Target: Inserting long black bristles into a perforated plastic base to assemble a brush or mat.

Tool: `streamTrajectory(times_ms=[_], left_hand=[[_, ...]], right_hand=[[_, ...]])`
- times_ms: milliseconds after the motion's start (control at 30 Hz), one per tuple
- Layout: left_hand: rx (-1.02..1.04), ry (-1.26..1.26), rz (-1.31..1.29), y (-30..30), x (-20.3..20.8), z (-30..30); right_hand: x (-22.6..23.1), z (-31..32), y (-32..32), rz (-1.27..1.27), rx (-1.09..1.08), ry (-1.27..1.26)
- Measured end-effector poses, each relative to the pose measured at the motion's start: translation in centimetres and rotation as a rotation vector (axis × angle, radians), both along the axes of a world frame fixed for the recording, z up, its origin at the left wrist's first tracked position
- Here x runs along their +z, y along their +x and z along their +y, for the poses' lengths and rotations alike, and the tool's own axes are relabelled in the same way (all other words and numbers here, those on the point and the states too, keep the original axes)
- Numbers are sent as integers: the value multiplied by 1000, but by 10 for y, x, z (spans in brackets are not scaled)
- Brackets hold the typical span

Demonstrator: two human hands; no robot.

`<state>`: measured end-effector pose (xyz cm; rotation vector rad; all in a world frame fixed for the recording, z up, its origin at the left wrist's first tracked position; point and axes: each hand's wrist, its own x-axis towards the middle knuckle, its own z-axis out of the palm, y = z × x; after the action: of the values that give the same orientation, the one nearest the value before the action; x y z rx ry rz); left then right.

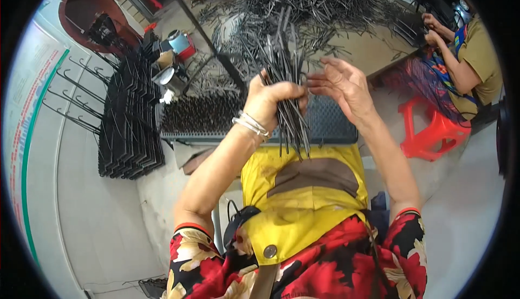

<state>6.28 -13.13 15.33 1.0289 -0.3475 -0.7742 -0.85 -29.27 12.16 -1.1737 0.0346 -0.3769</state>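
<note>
Left hand (pixel 269 100) fingers clenched around bundle of thin dark metal rods (pixel 290 96), held upright above counter's near edge (pixel 260 136) for squaring ends; right hand (pixel 342 85) open beside bundle, fingers spread, steadying.

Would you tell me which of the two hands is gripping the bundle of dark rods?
The left hand, with bangles at its wrist, is closed around the bundle of dark rods; the right hand is open beside it.
</note>
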Motion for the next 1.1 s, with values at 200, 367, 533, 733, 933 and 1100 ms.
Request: streamTrajectory(times_ms=[200,367,533,733,933,1100], left_hand=[[-54,49,-28,-44,-67,33],[-168,35,-13,-48,-97,50],[-261,65,-75,-47,-114,57],[-244,60,-24,-48,-118,62],[-29,74,118,-41,-127,72],[67,62,214,-41,-134,73]], right_hand=[[-18,42,7,-118,158,156],[-20,59,19,-20,93,163],[-29,58,27,194,-14,306],[-42,28,48,167,170,638],[-24,-3,36,152,68,552],[-54,81,5,459,134,454]])
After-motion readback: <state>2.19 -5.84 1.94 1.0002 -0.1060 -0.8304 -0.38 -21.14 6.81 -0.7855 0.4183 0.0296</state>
